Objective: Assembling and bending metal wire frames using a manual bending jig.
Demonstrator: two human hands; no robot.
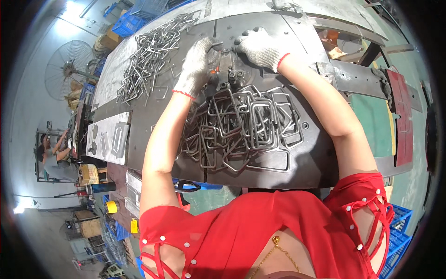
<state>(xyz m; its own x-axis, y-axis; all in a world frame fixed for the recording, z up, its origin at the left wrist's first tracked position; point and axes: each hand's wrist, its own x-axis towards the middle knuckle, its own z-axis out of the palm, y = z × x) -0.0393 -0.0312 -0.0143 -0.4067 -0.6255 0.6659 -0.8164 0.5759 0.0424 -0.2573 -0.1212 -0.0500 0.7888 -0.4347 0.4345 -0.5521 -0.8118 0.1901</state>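
Note:
Both hands wear white knit gloves with red cuffs. My left hand [196, 64] is closed, left of a small metal fixture [236, 74] with round posts on the steel work plate; a grey metal rod [217, 44] shows its end at the fingertips. My right hand [261, 49] is at the fixture's far right side, fingers curled in; what they grip is hidden. Close to me, below the fixture, a tangled pile of bent wire frames [253, 123] lies on the plate. Some are closed rectangles with rounded corners.
Further left is a heap of bent metal rods [153, 51]. A pale board with flat metal pieces [108, 138] sits at the left edge. Blue crates [130, 23] stand behind the table. A large fan [68, 69] and another person [58, 156] are off left; metal bars [357, 79] extend right.

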